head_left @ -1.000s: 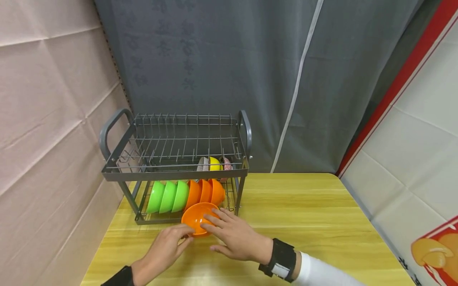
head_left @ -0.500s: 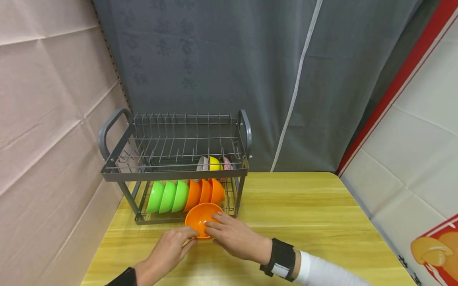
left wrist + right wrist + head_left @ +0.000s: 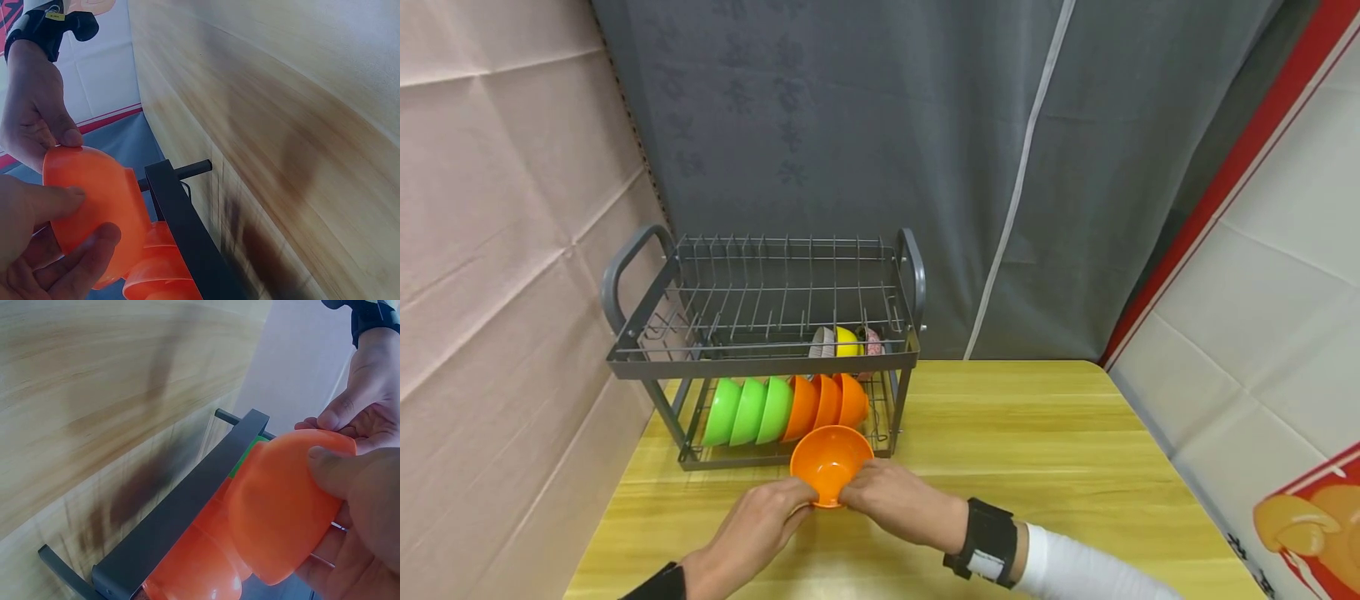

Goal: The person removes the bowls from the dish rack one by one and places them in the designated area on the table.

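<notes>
- Head view shows an orange bowl [image 3: 831, 461] tipped on edge between both hands, just in front of the dish rack [image 3: 760, 363] on the desk [image 3: 1037, 450].
- Left hand [image 3: 760, 527] has its grip curled round the bowl's near left side; in the left wrist view the thumb and fingers wrap the outer wall.
- Right hand [image 3: 898, 503] pinches the right side, thumb on the outer wall.
- Judging by the smooth, glossy shell, it is probably light, stiff plastic and somewhat slippery, not fragile.
- Best purchase looks to be the rim, with fingers inside and thumb outside.
- Green bowls [image 3: 748, 412] and more orange bowls [image 3: 827, 402] stand on the lower tier.
</notes>
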### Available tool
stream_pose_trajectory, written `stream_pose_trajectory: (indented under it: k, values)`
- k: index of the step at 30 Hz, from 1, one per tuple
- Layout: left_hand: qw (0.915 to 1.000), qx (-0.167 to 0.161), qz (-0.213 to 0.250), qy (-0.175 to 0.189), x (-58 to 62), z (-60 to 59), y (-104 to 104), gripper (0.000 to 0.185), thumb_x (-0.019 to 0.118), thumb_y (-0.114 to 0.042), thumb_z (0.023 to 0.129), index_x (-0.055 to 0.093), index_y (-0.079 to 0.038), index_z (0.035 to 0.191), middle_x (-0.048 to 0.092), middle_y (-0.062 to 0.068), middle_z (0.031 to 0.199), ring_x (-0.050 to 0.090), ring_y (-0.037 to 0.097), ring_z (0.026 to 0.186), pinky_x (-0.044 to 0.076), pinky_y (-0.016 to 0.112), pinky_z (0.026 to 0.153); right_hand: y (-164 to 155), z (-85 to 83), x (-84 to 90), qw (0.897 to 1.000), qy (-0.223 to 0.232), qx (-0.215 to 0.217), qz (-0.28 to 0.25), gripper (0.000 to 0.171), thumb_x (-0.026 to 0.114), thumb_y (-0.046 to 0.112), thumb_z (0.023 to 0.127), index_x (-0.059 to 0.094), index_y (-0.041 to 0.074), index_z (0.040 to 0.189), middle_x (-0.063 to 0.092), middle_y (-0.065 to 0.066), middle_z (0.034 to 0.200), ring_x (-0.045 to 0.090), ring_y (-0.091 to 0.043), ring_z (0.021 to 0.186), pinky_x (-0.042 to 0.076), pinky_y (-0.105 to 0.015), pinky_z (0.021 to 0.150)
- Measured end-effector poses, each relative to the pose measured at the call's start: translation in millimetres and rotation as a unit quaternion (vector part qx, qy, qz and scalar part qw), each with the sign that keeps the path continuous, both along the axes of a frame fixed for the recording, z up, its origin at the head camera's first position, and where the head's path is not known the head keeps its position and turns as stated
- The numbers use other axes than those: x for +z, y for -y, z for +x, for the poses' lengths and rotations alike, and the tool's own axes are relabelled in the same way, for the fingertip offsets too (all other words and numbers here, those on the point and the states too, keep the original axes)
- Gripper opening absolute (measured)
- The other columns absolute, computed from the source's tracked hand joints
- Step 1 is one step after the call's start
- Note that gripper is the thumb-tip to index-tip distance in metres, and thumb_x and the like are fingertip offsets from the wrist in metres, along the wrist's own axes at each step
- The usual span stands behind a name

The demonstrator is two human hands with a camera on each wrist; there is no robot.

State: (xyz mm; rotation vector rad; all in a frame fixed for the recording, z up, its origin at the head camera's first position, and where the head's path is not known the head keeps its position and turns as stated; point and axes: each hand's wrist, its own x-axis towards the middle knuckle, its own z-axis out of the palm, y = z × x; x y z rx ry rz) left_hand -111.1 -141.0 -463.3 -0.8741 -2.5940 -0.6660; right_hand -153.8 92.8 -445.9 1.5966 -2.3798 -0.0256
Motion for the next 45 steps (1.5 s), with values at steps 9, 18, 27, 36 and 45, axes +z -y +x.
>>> stream_pose_trajectory:
  k: [9,18,27,36,45]
  values:
    - [0.9996,-0.023,0.008,-0.013,-3.6,-1.9,1.7,0.016,0.08,-0.007,0.081,0.073,-0.019,0.09,0.071,-0.011,0.085,0.064,0.0,0.077,0.055,0.019,0.065,-0.6,1.1,-1.9,1.0,-0.008,-0.007,0.011,0.003,0.07,0.024,0.093,0.069,0.027,0.091,0.074,0.02,0.087,0.066,0.003,0.084,0.051,-0.018,0.082]
    - [0.9991,-0.036,0.013,0.02,-2.7,-0.7,1.9,0.014,0.073,-0.009,0.09,0.069,-0.021,0.094,0.068,-0.013,0.088,0.057,-0.007,0.078,0.054,0.016,0.066,-2.4,0.8,-1.2,1.0,0.0,-0.005,0.015,0.005,0.07,0.024,0.093,0.067,0.026,0.09,0.073,0.02,0.085,0.065,0.005,0.082,0.05,-0.018,0.082]
    - [0.9984,-0.036,-0.039,-0.017,-2.0,1.3,1.9,0.017,0.072,-0.014,0.091,0.073,-0.016,0.108,0.076,-0.001,0.112,0.073,0.012,0.095,0.062,0.028,0.077,-4.3,1.2,-0.7,1.0,0.007,-0.007,0.015,0.007,0.071,0.019,0.092,0.069,0.026,0.089,0.074,0.02,0.087,0.067,0.004,0.083,0.05,-0.018,0.08]
    - [0.9886,0.011,-0.099,-0.113,-0.1,4.4,2.8,0.026,0.076,-0.021,0.088,0.074,-0.017,0.114,0.073,0.004,0.127,0.075,0.02,0.099,0.063,0.029,0.069,-4.2,2.6,-2.4,1.0,0.008,-0.017,0.007,0.006,0.073,0.022,0.09,0.069,0.026,0.089,0.075,0.019,0.086,0.067,0.002,0.079,0.049,-0.017,0.077]
    - [0.9868,0.029,-0.14,-0.077,0.8,7.9,3.4,0.041,0.065,-0.034,0.098,0.066,-0.016,0.135,0.062,0.01,0.143,0.064,0.034,0.125,0.062,0.042,0.086,-5.8,3.9,-3.4,1.0,-0.009,-0.017,-0.002,0.007,0.072,0.025,0.091,0.066,0.027,0.087,0.073,0.02,0.083,0.065,0.002,0.076,0.049,-0.018,0.077]
